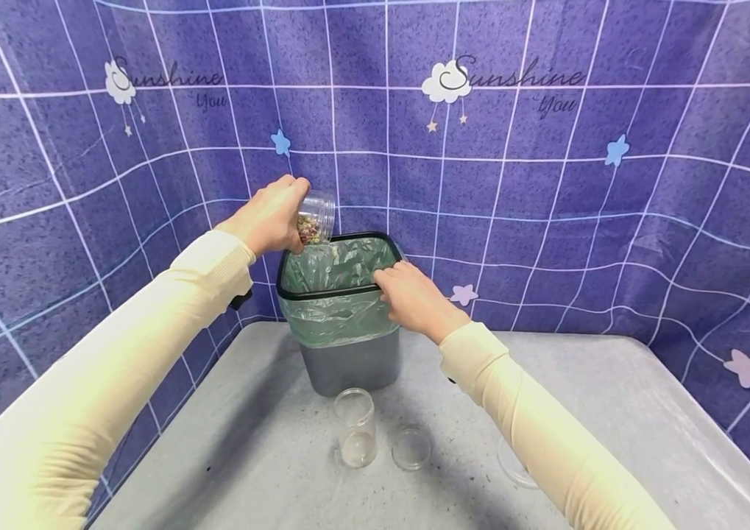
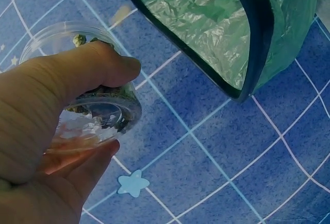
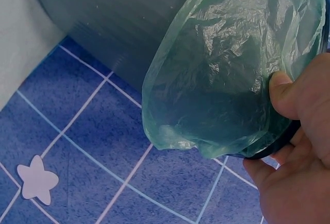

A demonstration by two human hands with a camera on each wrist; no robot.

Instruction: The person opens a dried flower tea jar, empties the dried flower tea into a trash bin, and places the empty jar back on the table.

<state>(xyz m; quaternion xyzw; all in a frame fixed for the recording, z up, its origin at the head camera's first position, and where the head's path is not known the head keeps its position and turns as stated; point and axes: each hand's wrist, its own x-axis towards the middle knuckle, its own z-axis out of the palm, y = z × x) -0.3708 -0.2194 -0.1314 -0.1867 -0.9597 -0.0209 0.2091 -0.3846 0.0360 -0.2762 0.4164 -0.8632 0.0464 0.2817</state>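
Note:
My left hand (image 1: 273,216) grips a clear jar (image 1: 323,210) lying on its side, its mouth toward the bin, above the bin's back left edge. Dried, mixed-colour bits (image 1: 308,230) are inside the jar; in the left wrist view the thumb and fingers wrap around the jar (image 2: 131,109). A grey bin (image 1: 355,368) stands on the table, lined with a green plastic bag (image 1: 335,318) folded over beneath a black rim (image 1: 328,294). At the bin's right corner, my right hand (image 1: 417,298) holds the rim, the thumb pressing the bag from outside in the right wrist view.
In front of the bin an uncovered clear jar (image 1: 357,434) stands upright. A round clear lid (image 1: 411,449) lies beside it, and another clear round piece (image 1: 514,467) is partly hidden by the right sleeve. Purple gridded cloth (image 1: 500,184) hangs behind and left of the grey table (image 1: 262,442).

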